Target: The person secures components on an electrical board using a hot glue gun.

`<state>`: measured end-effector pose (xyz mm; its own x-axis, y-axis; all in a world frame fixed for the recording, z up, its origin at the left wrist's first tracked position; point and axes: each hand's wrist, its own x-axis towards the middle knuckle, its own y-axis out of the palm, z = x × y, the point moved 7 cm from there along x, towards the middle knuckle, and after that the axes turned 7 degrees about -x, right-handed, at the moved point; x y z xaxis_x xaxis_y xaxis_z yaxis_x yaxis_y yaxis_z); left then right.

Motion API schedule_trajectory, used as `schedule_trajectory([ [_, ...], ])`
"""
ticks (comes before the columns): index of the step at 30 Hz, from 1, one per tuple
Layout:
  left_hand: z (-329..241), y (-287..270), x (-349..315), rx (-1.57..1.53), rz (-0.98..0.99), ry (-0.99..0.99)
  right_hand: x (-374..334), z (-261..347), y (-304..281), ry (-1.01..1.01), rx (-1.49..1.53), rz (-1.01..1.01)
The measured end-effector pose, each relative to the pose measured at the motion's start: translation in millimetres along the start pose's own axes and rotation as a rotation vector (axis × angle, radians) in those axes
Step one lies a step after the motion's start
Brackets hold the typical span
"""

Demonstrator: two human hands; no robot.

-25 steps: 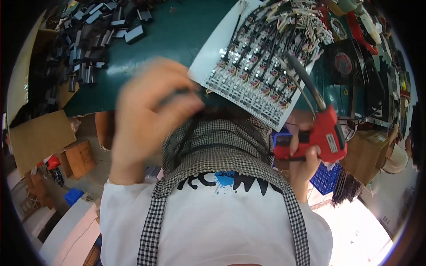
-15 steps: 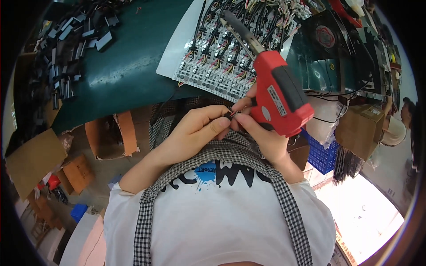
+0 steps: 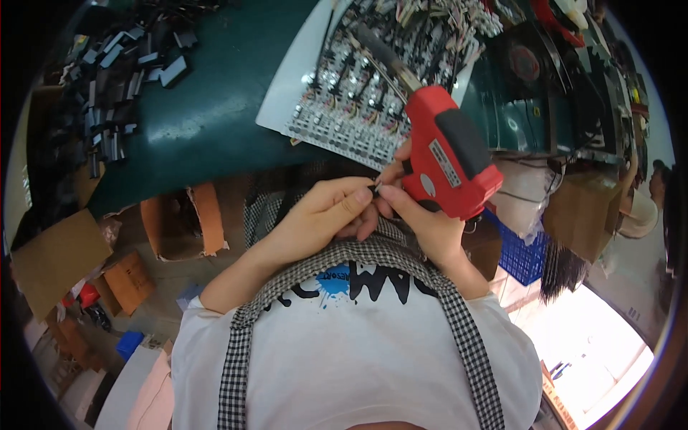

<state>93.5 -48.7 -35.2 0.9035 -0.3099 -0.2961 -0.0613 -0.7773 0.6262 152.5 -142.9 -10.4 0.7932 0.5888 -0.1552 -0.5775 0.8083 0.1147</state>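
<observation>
A red soldering gun (image 3: 423,147) with a dark side panel rests in my right hand (image 3: 430,228), its long tip angled up and left over the circuit boards (image 3: 308,127). My right thumb and forefinger also meet at a thin wire end in front of my apron. There, my left hand (image 3: 319,215) pinches a small black part (image 3: 373,190) between thumb and forefinger. The two sets of fingertips almost touch. My fingers cover most of the black part, so its exact kind is hidden.
Rows of boards with cables lie on a white sheet (image 3: 276,100) on the green table (image 3: 193,115). Many black pieces (image 3: 107,93) are heaped at the left. Cardboard boxes (image 3: 209,215) stand below the table edge. A blue crate (image 3: 519,251) is at the right.
The soldering gun has shifted slightly left and down. The red wire seen between my fingertips before is now less visible. Both hands keep their pinch.
</observation>
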Motion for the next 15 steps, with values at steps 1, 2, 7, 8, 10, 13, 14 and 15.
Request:
schedule_trajectory([
  [1,-4,2,-10,0.009,-0.015,0.016,-4,6,8,0.016,0.047,-0.007],
  [2,-10,7,-17,0.079,-0.039,0.060,-13,7,9,0.017,-0.105,-0.040],
  [7,4,-8,6,0.182,0.039,0.123,-4,-15,-7,0.060,-0.075,-0.196],
  [8,3,-7,7,0.183,0.042,0.166,-2,-11,-2,0.017,-0.073,-0.142],
  [10,0,-3,3,0.239,0.051,0.232,-8,-6,-4,-0.015,-0.154,-0.188],
  [13,-3,2,-7,0.258,0.018,0.228,-9,-4,2,0.010,-0.130,-0.169],
  [14,-1,2,-8,0.246,0.005,0.205,-10,-2,3,0.004,-0.126,-0.164],
  [15,-1,3,-10,0.252,0.001,0.207,-11,-1,4,0.003,-0.126,-0.157],
])
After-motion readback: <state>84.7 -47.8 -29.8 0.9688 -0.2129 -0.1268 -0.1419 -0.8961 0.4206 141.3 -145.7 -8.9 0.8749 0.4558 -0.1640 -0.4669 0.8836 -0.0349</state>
